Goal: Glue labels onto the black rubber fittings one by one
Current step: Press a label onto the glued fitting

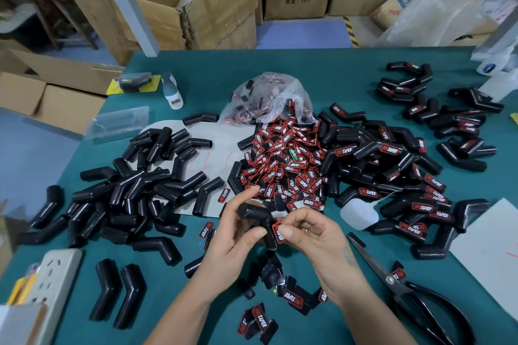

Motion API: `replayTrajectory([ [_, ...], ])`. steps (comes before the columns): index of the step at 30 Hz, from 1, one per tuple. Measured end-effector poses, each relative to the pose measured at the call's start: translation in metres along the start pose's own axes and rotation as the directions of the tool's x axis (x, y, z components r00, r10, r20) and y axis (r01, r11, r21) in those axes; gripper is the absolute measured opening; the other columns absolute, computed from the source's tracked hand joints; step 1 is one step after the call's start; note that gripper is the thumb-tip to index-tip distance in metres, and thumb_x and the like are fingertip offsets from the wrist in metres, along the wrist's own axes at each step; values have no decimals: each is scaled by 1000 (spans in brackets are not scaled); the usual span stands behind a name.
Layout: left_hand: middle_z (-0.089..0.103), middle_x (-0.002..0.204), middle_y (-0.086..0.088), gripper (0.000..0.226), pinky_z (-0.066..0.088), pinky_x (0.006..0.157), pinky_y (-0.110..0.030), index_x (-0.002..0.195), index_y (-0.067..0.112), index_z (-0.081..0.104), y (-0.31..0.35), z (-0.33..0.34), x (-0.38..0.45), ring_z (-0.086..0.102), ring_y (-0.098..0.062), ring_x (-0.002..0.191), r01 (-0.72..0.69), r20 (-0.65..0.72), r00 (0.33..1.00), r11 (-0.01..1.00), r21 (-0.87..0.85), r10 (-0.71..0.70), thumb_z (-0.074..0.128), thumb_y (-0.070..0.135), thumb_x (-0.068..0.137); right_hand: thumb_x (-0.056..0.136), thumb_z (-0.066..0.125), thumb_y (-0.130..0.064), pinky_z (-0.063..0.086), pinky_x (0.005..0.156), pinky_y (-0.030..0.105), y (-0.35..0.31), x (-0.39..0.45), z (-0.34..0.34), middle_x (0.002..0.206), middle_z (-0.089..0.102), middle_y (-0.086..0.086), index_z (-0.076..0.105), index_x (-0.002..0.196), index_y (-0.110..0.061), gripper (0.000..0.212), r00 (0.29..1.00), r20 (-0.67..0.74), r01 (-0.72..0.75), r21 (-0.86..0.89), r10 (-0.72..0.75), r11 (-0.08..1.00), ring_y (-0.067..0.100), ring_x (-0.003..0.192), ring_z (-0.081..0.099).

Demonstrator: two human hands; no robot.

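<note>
My left hand [238, 235] grips a bent black rubber fitting [256, 214] above the green table [201, 70]. My right hand [308, 235] pinches a red-and-black label [279, 232] against the fitting's lower leg. A heap of loose labels [283, 165] lies just beyond, spilling from a clear plastic bag [269, 98]. Unlabelled fittings [134, 190] are piled on the left. Fittings bearing labels [398, 165] are piled on the right.
Black scissors [406, 288] lie at my right wrist. A white power strip [53, 283] sits front left, a white bottle [173, 92] at the back left, a small white pad [357, 214] right of my hands. Cardboard boxes [213, 8] stand beyond the table edge.
</note>
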State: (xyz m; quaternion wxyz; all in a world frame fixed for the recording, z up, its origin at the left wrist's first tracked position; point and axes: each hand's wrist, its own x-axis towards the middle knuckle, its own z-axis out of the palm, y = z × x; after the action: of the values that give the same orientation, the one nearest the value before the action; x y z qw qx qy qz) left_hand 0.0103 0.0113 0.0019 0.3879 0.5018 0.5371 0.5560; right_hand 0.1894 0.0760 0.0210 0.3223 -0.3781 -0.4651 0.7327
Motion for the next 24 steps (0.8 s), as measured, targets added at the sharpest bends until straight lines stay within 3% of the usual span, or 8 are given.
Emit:
replayTrajectory([
  [4,60,129,12,53,47,104,-23,151,43,44,-1,0,-1,60,-11,118,2,8,1000,1000,11,-2,64,43,103,68,92,-56,50,93,44,0,0,1,90,71,8,76,87,-16,47,1000,-9,13,-3,-13,1000,22,90,64],
  [8,56,141,10,53,45,108,-24,151,44,44,-3,1,0,57,-14,128,-1,4,1000,999,35,1,64,35,103,70,91,-55,50,92,41,-1,0,1,90,72,6,76,87,-17,44,1000,-5,20,-8,-20,1000,20,91,65],
  [13,55,145,9,55,44,109,-23,152,44,43,-3,1,0,56,-16,132,5,-12,1000,1000,28,-5,65,47,102,72,90,-56,52,91,34,0,-1,2,90,74,3,76,86,-19,42,999,-18,38,-31,-39,999,18,93,67],
  [16,57,143,7,55,45,108,-25,152,43,44,-5,2,-1,58,-17,129,4,-11,1000,1000,23,-4,66,46,102,73,90,-55,53,91,30,-1,-1,1,91,75,3,76,85,-21,39,999,-11,44,-45,-45,998,21,99,70],
  [24,62,126,8,55,47,105,-26,152,38,45,-8,2,-2,61,-15,118,15,-6,1000,1000,11,-15,67,45,102,73,90,-54,54,88,26,-2,-2,2,90,76,2,76,85,-21,38,998,-14,53,-47,-53,998,15,92,69],
])
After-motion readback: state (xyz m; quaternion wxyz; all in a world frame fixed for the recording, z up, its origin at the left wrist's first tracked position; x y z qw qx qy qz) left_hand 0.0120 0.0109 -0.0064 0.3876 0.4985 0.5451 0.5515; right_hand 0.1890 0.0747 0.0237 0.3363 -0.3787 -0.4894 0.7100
